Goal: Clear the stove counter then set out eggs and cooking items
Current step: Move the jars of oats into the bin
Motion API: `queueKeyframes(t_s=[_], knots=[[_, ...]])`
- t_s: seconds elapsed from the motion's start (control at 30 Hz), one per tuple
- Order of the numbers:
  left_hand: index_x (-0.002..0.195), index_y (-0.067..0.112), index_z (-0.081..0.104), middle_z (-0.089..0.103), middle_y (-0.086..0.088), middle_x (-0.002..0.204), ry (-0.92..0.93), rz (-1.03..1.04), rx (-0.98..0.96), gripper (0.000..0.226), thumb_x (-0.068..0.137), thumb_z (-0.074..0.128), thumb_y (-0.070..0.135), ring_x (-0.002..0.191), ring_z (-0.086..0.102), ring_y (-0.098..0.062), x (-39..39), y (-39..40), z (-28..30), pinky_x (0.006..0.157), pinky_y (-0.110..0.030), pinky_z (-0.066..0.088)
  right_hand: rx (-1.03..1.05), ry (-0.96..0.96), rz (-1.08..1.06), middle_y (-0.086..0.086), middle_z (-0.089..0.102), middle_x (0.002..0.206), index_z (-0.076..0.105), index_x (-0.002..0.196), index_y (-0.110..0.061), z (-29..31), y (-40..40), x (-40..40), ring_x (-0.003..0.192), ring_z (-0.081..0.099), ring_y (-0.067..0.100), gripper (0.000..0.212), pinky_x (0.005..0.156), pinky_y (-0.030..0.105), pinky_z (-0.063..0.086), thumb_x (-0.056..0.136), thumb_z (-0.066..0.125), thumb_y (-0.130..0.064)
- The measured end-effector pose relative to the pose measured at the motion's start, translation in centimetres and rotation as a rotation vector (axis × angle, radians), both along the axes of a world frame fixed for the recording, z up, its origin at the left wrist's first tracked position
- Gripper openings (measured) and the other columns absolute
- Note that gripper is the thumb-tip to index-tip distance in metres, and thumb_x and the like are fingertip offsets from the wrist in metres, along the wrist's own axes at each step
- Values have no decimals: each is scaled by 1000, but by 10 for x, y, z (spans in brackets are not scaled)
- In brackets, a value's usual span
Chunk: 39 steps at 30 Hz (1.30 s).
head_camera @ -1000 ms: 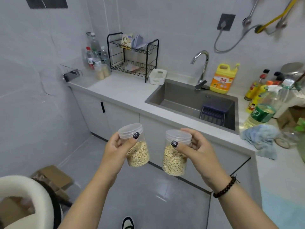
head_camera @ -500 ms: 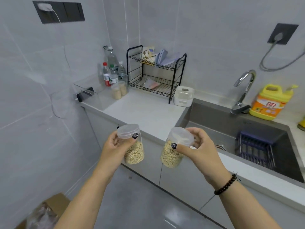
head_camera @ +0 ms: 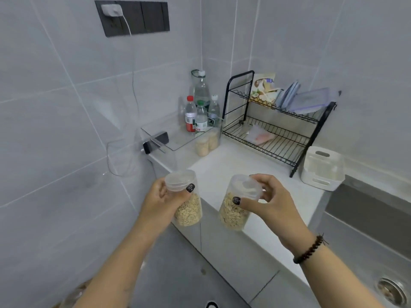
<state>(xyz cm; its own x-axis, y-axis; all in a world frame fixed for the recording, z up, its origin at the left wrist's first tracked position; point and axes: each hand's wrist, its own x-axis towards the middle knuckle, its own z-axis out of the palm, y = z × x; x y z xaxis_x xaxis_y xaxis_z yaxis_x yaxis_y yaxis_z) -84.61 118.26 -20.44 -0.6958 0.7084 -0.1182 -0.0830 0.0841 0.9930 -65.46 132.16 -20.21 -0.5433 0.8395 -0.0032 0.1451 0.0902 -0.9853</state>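
left hand (head_camera: 163,197) grips left jar (head_camera: 185,200) | right hand (head_camera: 270,202) grips right jar (head_camera: 236,204), tilted | both mid-frame, over counter (head_camera: 224,172) edge

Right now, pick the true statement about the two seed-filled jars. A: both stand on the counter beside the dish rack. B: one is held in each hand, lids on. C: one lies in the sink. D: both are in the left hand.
B: the left hand grips one lidded jar and the right hand grips the other jar, both held up in front of the counter edge.
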Motion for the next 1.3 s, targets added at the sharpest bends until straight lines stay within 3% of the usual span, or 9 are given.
queueKeyframes(t_s=[0.2, 0.3, 0.4, 0.6, 0.73, 0.93, 1.1, 1.23, 1.3], knots=[[115, 23, 58, 70, 5, 109, 40, 88, -22, 66, 54, 78, 39, 102, 67, -10, -89, 63, 16, 79, -26, 53, 17, -43, 116, -9, 64, 108, 58, 106, -29, 6, 88, -103, 99, 64, 14, 55, 76, 28, 55, 62, 88, -14], [113, 26, 59, 69, 6, 110, 67, 153, -4, 55, 62, 81, 32, 102, 66, -10, -134, 92, 19, 77, -26, 52, 15, -18, 150, -6, 65, 110, 57, 107, -27, 11, 130, -151, 100, 64, 17, 56, 80, 34, 56, 62, 88, -11], [113, 25, 59, 67, 10, 106, 135, 211, -39, 53, 67, 85, 17, 98, 64, -6, -170, 120, 17, 75, -23, 50, -14, 5, 112, -3, 64, 113, 56, 110, -26, 12, 157, -186, 100, 64, 17, 58, 79, 32, 56, 64, 87, -12], [112, 25, 61, 67, 11, 103, 229, 195, -126, 59, 61, 91, 26, 94, 64, -5, -233, 189, 2, 76, -24, 52, -64, 60, 20, -2, 64, 115, 55, 110, -26, 5, 195, -234, 100, 63, 18, 54, 77, 28, 53, 68, 84, -9], [112, 25, 58, 65, 11, 102, 278, 105, -225, 63, 59, 91, 31, 93, 63, -10, -287, 248, -22, 77, -28, 49, -48, 65, -71, 0, 63, 114, 56, 107, -27, -2, 226, -270, 100, 63, 18, 53, 74, 25, 52, 65, 85, -10], [104, 23, 57, 65, 4, 102, 328, -55, -443, 71, 43, 90, 38, 93, 64, -19, -365, 320, -68, 81, -40, 55, -19, -13, -163, 1, 61, 111, 55, 106, -24, -15, 262, -334, 103, 60, 20, 58, 87, 37, 53, 60, 87, -11], [100, 23, 51, 62, 5, 94, 477, -194, -595, 64, 51, 88, 40, 88, 62, -21, -396, 362, -97, 66, -30, 49, 24, -171, -165, -9, 55, 113, 50, 111, -24, -35, 275, -383, 101, 57, 4, 65, 71, 16, 48, 59, 89, -18], [84, 28, 60, 67, 10, 78, 623, -335, -711, 54, 41, 65, 60, 73, 66, -13, -408, 389, -122, 56, -26, 50, 92, -319, -157, -16, 50, 109, 48, 107, -29, -57, 276, -406, 99, 52, -2, 65, 75, 14, 47, 56, 88, -31], [80, 29, 61, 67, 9, 73, 669, -358, -748, 47, 44, 58, 59, 68, 65, -12, -411, 398, -132, 53, -23, 50, 135, -373, -172, -18, 49, 106, 48, 107, -29, -63, 279, -416, 98, 52, -3, 65, 77, 12, 45, 56, 88, -36]])
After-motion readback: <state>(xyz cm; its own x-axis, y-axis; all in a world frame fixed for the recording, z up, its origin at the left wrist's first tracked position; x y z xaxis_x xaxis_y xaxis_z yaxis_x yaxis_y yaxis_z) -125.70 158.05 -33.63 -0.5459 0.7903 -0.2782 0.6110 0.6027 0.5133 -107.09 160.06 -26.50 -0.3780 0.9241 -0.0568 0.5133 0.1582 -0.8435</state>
